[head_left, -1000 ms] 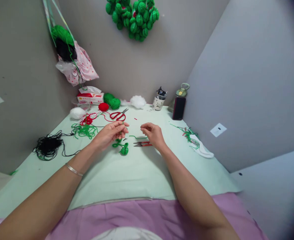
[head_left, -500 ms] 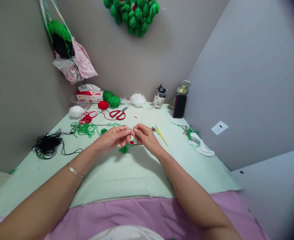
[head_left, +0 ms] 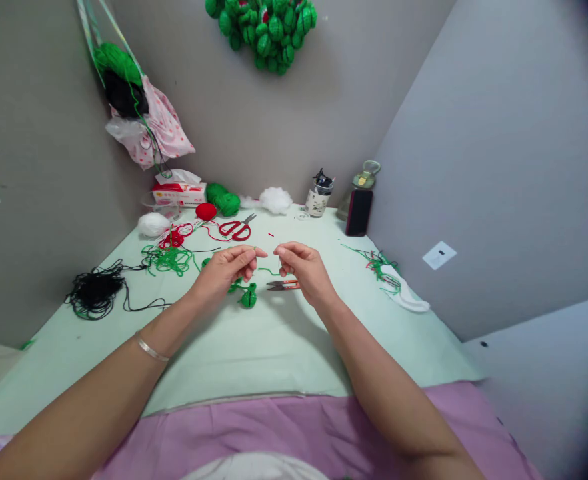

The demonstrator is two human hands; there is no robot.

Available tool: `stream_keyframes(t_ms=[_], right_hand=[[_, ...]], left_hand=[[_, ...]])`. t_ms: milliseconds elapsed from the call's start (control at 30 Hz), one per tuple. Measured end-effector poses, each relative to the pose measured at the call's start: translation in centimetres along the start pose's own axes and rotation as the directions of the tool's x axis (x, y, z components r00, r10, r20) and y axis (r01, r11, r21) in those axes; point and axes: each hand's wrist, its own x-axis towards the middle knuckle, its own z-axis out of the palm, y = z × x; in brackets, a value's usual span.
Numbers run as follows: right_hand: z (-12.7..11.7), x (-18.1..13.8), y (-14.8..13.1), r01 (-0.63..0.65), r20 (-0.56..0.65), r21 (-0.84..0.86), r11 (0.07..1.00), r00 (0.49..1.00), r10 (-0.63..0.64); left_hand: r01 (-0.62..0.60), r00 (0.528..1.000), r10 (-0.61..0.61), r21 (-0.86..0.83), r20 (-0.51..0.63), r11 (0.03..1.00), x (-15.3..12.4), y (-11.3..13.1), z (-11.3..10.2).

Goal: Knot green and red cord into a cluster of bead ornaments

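My left hand (head_left: 237,265) is closed in a pinch, with a tiny bit of green yarn (head_left: 255,249) showing at its fingertips. Opposite it, a small gap away, my right hand (head_left: 301,267) pinches a thin needle-like thing (head_left: 279,261) that points down. Below the left hand lies a small green crocheted ball (head_left: 249,296) with dark stripes, and another green piece is partly hidden by that hand. Orange-handled thread snips (head_left: 283,285) rest on the table, their handles partly behind my right hand. A strand of green yarn (head_left: 269,271) lies between the hands.
Red-handled scissors (head_left: 235,229), a red yarn ball (head_left: 206,211) and tangled green yarn (head_left: 170,259) lie beyond my left hand. Black yarn (head_left: 94,291) is at the left. A phone (head_left: 359,213) leans at the back right; a white cloth piece (head_left: 407,293) lies right.
My hands have drawn apart, leaving a gap between the fingertips. The thread snips now show more, while the yellow crochet hook has gone out of sight behind my right hand.
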Motion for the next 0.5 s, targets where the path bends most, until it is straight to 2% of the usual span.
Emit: stream_keyframes(t_ms=[100, 233, 367, 500], right_hand=[[0.4, -0.2, -0.3, 0.000, 0.000, 0.121, 0.993, 1.000, 0.000], [1.3, -0.8, -0.1, 0.054, 0.006, 0.044, 0.998, 0.998, -0.055], [1.7, -1.3, 0.3, 0.156, -0.016, -0.169, 0.973, 0.987, -0.161], [1.6, -1.7, 0.3, 0.204, 0.101, -0.318, 0.926, 0.978, -0.181]], left_hand=[[-0.082, 0.993, 0.102, 0.273, -0.062, 0.958, -0.4, -0.7, 0.7], [-0.239, 0.955, 0.296, 0.517, -0.030, 0.822, -1.0, -1.7, 1.2], [-0.323, 0.912, 0.410, 0.629, 0.006, 0.707, -1.2, -2.3, 1.0], [-0.317, 0.908, 0.419, 0.637, -0.012, 0.703, -1.1, -2.4, 0.8]])
